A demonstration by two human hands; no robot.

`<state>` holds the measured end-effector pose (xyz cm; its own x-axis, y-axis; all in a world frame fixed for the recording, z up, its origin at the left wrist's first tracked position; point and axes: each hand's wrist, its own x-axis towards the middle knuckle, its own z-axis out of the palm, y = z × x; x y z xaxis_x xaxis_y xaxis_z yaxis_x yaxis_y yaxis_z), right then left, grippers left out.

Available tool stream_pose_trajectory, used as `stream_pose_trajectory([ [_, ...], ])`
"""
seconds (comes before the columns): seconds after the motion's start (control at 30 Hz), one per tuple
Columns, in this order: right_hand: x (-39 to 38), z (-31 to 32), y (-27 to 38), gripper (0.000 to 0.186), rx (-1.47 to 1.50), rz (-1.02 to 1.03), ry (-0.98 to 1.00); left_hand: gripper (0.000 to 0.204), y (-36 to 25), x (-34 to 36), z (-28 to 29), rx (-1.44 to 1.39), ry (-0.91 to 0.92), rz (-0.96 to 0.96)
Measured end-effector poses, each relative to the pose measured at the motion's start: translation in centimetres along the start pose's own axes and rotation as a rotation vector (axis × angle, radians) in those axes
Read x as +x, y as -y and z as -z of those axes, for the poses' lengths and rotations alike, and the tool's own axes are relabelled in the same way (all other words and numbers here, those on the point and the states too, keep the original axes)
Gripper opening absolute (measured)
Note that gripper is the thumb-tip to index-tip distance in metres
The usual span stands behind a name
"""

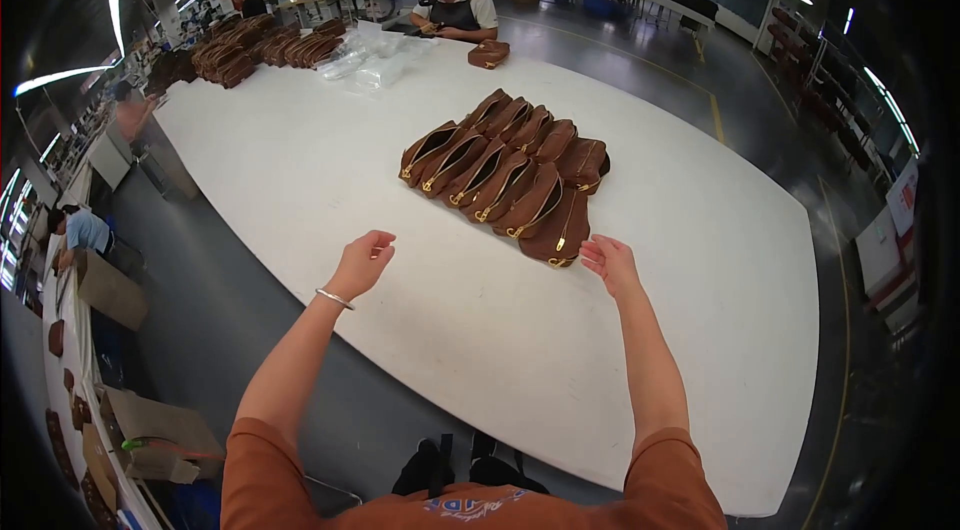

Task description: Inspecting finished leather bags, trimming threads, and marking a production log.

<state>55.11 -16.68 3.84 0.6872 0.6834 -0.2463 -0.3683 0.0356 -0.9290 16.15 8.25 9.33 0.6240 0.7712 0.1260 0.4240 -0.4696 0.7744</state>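
Observation:
Two rows of brown zipped bags [497, 185] lean against one another on the white table [480, 350], several of them with gold zips undone and dark insides showing. At the right end of the near row lies a flatter brown bag [562, 230] with its zip closed and a gold pull on it. My right hand [612, 265] hovers just beside that bag, fingers apart and holding nothing. Over the bare tabletop, left of and nearer than the rows, my left hand [365, 265] is held with loosely curved fingers and nothing in them. A silver bangle [335, 299] circles my left wrist.
Across the table a person in a dark apron [460, 10] works near a single brown bag [488, 54]. Clear plastic bags [375, 60] and heaps of brown bags [235, 50] lie at the far left. Cardboard boxes [165, 425] stand at the lower left.

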Motion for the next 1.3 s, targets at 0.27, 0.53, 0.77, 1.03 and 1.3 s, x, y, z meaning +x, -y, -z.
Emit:
stream_pose_trajectory([
  [0.27, 19.1, 0.7, -0.9, 0.049, -0.228, 0.072, -0.287, 0.030, -2.9, 23.4, -9.9, 0.069, 0.105, -0.313],
  [0.53, 27.8, -3.2, 0.4, 0.096, -0.812, -0.032, -0.331, 0.066, 1.1, 41.4, -18.3, 0.594, 0.202, -0.197],
  [0.77, 31.7, -2.3, 3.0, 0.095, -0.577, -0.153, -0.257, 0.095, -3.0, 46.6, -24.3, 0.552, 0.314, 0.182],
  [1.03, 36.3, -9.3, 1.1, 0.033, -0.565, 0.147, -0.318, 0.020, -3.8, 46.4, -24.5, 0.445, 0.151, -0.133],
  [1.3, 17.4, -16.1, 11.6, 0.031, -0.120, 0.294, 0.000, 0.013, -13.7, 35.7, -7.4, 0.488, -0.068, -0.556],
])
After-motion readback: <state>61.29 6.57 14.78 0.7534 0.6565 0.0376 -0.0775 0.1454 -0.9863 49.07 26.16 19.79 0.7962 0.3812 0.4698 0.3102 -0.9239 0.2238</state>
